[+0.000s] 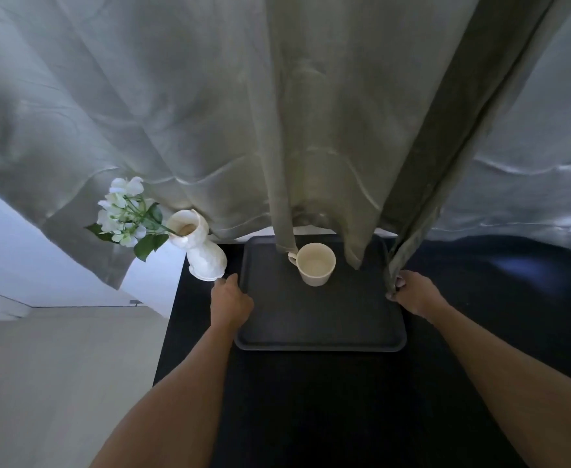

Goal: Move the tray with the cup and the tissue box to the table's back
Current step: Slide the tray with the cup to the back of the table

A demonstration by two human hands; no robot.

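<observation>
tray (317, 319) with cup (315, 264) sits between both hands, fingers (231, 282) clamped on its side edges.

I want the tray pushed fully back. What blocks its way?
The curtain hangs over the tray's back edge beside the cup. The vase stands off its left corner. No tissue box is visible.
</observation>
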